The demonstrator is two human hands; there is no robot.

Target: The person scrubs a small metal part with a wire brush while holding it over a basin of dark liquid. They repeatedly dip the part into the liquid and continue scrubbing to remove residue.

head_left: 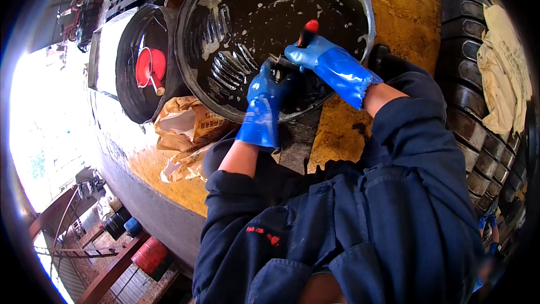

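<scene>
Here, the handle [309,30] juts past the right grip [325,56].

Your head camera looks steeply down over your navy jacket [349,202], large at lower centre. Your left hand [264,85] and right hand [318,53] appear near, at upper centre; the red drum [148,253], lower left, lies well beyond, fisheye-bent.
</scene>
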